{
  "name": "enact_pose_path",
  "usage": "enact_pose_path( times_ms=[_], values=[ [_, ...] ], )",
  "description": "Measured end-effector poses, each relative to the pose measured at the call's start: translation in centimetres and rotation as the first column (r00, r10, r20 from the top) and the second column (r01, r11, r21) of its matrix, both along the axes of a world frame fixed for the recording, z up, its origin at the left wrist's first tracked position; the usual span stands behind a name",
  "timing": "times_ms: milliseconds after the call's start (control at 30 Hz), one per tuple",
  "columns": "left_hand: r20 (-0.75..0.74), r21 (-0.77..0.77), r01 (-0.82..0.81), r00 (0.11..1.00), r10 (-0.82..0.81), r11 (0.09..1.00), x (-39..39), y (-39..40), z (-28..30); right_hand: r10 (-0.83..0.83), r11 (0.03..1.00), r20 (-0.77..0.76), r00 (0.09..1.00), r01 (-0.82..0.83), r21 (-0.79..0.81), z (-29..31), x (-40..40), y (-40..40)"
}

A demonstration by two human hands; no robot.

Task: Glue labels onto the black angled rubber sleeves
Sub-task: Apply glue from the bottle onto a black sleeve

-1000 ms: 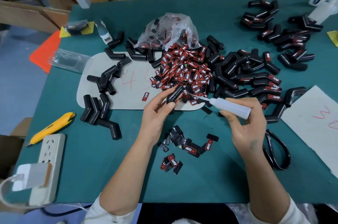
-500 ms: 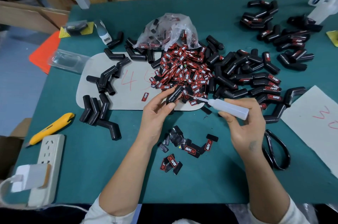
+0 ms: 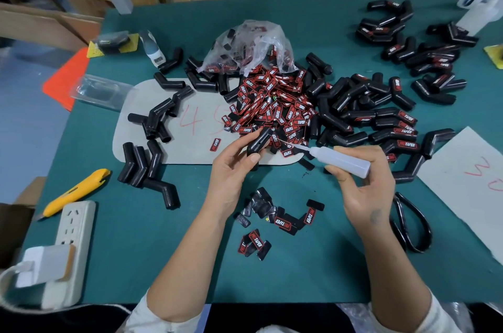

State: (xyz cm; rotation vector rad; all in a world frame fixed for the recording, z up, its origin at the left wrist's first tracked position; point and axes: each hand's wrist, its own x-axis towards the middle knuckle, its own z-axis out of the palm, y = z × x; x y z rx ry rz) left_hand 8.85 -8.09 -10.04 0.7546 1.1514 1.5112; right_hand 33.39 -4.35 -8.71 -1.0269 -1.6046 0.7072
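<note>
1. Green table (image 3: 163,237) carries a heap of labels (image 3: 275,106) and many black sleeves around it; cardboard boxes stand behind.
2. Left hand (image 3: 234,166) grips one angled sleeve (image 3: 258,142) near its bend, just above the table; the rubber looks light and soft, so a hold at the bend seems steady.
3. Right hand (image 3: 362,183) is palm-up, its fingers wrapped round the glue bottle (image 3: 340,158); the nozzle points at the sleeve.

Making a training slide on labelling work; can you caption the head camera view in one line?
Left hand holds a black angled sleeve while right hand aims the glue bottle nozzle at it.
</note>
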Motion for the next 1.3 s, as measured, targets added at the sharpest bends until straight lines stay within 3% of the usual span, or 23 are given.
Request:
enact_pose_path(
  times_ms=[1300],
  values=[
    [-0.021,0.006,0.002,1.000,-0.002,1.000,-0.03,-0.03,0.01,0.020,0.999,0.013,1.000,-0.021,0.034,-0.14,0.22,0.02]
  ],
)
